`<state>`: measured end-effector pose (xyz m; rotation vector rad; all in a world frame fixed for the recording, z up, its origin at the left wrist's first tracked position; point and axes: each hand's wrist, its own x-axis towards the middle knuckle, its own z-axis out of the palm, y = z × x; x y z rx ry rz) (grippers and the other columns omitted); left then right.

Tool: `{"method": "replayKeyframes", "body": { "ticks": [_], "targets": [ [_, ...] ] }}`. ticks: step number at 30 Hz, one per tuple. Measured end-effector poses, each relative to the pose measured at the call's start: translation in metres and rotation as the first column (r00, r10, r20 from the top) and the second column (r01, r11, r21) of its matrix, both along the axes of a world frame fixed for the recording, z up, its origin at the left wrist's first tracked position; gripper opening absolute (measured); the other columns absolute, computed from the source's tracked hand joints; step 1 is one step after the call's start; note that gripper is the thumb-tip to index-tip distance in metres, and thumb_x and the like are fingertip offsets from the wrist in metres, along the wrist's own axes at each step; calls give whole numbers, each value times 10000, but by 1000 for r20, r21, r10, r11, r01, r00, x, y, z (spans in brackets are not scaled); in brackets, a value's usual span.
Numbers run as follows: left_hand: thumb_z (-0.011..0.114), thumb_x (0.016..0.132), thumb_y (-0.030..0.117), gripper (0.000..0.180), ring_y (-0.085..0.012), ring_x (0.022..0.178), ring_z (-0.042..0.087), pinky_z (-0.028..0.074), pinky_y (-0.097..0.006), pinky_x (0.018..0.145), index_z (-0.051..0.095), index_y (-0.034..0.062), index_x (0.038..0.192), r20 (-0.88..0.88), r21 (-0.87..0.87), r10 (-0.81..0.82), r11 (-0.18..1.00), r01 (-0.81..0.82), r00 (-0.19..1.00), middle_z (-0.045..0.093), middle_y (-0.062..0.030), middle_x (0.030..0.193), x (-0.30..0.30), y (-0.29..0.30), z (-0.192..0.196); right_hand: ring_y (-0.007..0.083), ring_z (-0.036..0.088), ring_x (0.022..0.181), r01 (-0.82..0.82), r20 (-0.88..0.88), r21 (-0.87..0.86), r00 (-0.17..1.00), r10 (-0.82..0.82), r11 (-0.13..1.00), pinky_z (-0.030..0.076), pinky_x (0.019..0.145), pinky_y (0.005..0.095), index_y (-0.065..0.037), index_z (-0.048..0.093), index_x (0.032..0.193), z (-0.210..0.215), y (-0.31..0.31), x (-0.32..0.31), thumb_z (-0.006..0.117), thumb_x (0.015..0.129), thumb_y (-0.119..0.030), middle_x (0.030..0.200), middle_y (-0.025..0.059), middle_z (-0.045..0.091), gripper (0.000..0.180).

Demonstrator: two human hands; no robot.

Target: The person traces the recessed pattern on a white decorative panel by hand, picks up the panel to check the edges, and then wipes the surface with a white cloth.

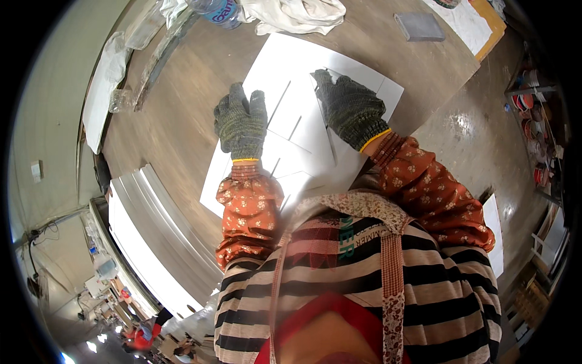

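Observation:
A large white sheet (227, 176) lies on the brown table before me, marked with several thin dark straight lines that look like slits or edges. My left hand (241, 123), in a dark green knitted glove, rests on its left part with fingers stretched out. Toward the right of the sheet is my right hand (353, 110), gloved alike, its fingers bent together near the top of a long dark line. Whatever those fingers may hold is hidden or too small to name. Both forearms wear orange flowered sleeves.
A plastic bottle (217, 12) and a crumpled white cloth (294, 15) lie at the table's far side. Farther right sits a grey flat block (419, 27). Long white panels (163, 236) are stacked at my left. Shelving with spools (527, 112) stands at the right.

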<state>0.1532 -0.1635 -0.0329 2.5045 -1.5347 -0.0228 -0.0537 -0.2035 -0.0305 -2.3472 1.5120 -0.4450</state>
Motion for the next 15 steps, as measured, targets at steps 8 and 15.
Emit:
{"method": "replayKeyframes", "body": {
  "ticks": [8, 15],
  "targets": [
    [536, 890, 527, 605, -345, 1104, 552, 457, -493, 928, 532, 108, 1327, -54, 55, 12, 998, -9, 998, 614, -160, 1130, -17, -18, 11, 312, 677, 732, 43, -34, -56, 998, -45, 997, 537, 600, 473, -149, 607, 1159, 8, -15, -12, 491, 942, -275, 862, 122, 683, 277],
    [521, 899, 542, 612, -346, 1118, 540, 453, -493, 930, 524, 112, 1334, -61, 78, 23, 997, -19, 998, 597, -170, 1156, -26, -31, 12, 291, 681, 699, -7, -54, -59, 999, 4, 998, 552, 599, 407, -7, 619, 968, -11, -34, -10, 513, 898, -203, 817, 153, 672, 234]
  ]
}}
